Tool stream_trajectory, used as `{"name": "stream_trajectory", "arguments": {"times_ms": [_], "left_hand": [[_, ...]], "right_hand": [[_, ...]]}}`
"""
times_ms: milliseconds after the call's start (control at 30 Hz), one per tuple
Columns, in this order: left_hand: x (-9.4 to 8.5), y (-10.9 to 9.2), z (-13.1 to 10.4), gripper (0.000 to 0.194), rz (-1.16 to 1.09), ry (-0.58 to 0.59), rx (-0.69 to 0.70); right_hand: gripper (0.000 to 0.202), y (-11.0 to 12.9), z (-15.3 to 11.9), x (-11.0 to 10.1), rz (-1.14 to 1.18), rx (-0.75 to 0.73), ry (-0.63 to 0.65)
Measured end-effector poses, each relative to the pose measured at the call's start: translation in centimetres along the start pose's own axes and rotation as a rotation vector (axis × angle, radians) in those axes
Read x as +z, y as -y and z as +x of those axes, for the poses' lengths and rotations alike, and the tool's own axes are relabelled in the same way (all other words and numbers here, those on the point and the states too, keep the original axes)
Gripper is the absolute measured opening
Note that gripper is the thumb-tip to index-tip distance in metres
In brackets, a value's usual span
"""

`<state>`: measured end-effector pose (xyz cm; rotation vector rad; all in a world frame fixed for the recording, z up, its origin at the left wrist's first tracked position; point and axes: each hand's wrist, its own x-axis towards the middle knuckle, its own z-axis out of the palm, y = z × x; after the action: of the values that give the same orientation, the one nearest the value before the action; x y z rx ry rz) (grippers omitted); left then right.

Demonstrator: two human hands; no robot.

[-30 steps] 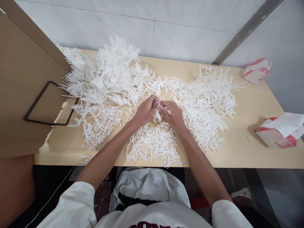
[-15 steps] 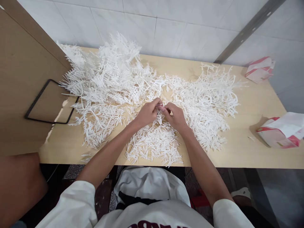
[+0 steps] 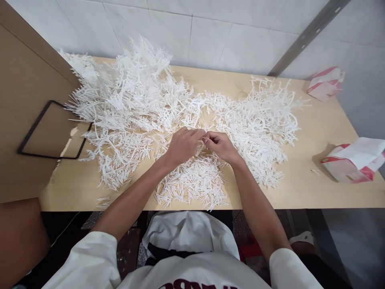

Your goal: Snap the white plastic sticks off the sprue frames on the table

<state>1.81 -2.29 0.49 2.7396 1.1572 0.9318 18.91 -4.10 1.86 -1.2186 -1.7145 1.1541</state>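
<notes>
My left hand (image 3: pixel 185 145) and my right hand (image 3: pixel 221 146) meet fingertip to fingertip above the middle of the table. Both pinch a white, branched plastic sprig (image 3: pixel 199 150), mostly hidden behind the fingers. Below them lies a low heap of short, thin white plastic pieces (image 3: pixel 195 180), near the table's front edge. To the left rises a tall tangle of branched white plastic sprigs (image 3: pixel 126 84). A lower heap of white branched pieces (image 3: pixel 258 124) spreads beside my right hand.
A cardboard box (image 3: pixel 30 100) stands at the left, with a black rectangular frame (image 3: pixel 49 155) by it. Red-and-white paper packets (image 3: pixel 350 164) sit on the right of the wooden table (image 3: pixel 303 176). A tiled wall (image 3: pixel 210 40) closes off the back. Another person's bare limb (image 3: pixel 21 241) shows at lower left.
My left hand has turned, with its back now more upward and its fingers stretched over the sprig. My right hand keeps its pinch. The whole view has shifted slightly.
</notes>
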Motion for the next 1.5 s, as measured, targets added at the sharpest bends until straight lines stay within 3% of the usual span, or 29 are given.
{"name": "stream_trajectory", "arguments": {"times_ms": [67,167,400,767,867,933,1033,1133,1267,1500], "left_hand": [[-0.2,0.3,0.0,0.029,0.092,0.002,0.148],[-0.3,0.5,0.1,0.031,0.194,0.051,0.235],[-0.5,0.1,0.1,0.031,0.198,0.143,0.222],[-0.2,0.1,0.3,0.031,0.137,0.036,0.191],[-1.0,1.9,0.4,0.023,0.025,-0.045,0.022],[-1.9,3.7,0.6,0.019,-0.060,-0.195,-0.247],[-2.7,5.3,0.8,0.010,-0.302,-0.336,-0.423],[-2.0,4.7,0.9,0.017,-0.477,-0.240,-0.387],[-0.6,2.9,0.9,0.022,-0.661,-0.075,-0.312],[-1.1,2.0,1.1,0.022,-0.764,-0.009,-0.334]], "right_hand": [[0.029,0.1,-0.1,-0.3,-0.013,0.006,0.035],[0.022,0.1,-0.1,-0.6,-0.060,0.020,0.082],[0.016,0.0,-0.2,-1.4,-0.155,0.060,0.164],[0.024,0.7,-0.2,-1.2,-0.088,-0.011,0.106],[0.027,0.6,-0.8,-1.5,0.004,-0.094,0.174],[0.028,0.5,-1.1,-1.6,0.080,-0.133,0.253],[0.026,0.3,-1.0,-1.4,0.153,-0.101,-0.015],[0.021,0.1,-0.5,-0.8,0.148,-0.050,-0.247],[0.018,-0.1,-0.2,-0.2,0.137,-0.039,-0.311],[0.019,-0.4,0.0,-0.4,-0.070,-0.160,-0.386]]}}
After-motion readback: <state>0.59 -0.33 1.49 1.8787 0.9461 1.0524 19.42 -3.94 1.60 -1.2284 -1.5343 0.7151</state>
